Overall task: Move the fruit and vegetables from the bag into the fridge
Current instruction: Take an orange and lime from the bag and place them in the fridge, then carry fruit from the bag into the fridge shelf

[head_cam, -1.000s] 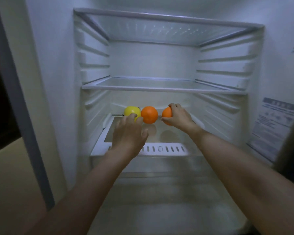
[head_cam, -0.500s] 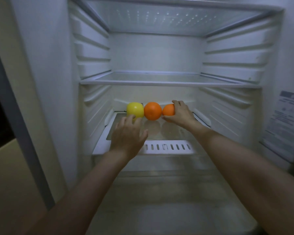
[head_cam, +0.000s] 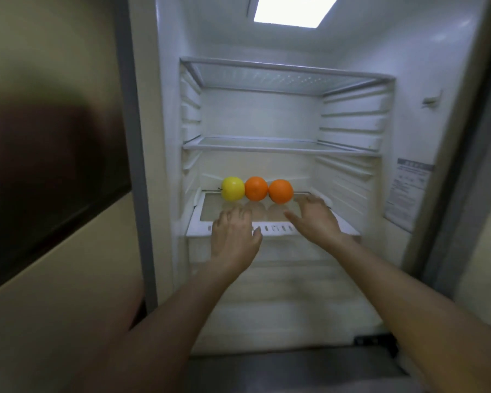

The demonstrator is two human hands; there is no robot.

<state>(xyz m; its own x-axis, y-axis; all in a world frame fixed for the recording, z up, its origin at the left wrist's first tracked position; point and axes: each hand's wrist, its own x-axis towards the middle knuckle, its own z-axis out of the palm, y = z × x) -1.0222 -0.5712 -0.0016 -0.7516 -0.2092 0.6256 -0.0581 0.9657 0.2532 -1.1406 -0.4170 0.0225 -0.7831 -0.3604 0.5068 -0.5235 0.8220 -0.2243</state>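
Inside the open fridge, a yellow apple (head_cam: 232, 188), an orange (head_cam: 256, 188) and a second orange (head_cam: 280, 191) stand in a row at the back of the lowest glass shelf (head_cam: 210, 211). My left hand (head_cam: 234, 236) hovers over the shelf's front edge with relaxed fingers and holds nothing. My right hand (head_cam: 313, 218) is in front of the right orange, apart from it, fingers spread and empty. The bag is out of view.
Two more glass shelves, a middle one (head_cam: 281, 146) and an upper one (head_cam: 287, 76), span the fridge. A lamp (head_cam: 292, 11) shines in its ceiling. A label (head_cam: 408, 191) sits on the right inner wall. A beige wall with a dark panel (head_cam: 40, 180) is at the left.
My right hand has let go of the right orange and drawn back. My left hand has pulled back from the yellow apple. The camera has moved away and tilted up.
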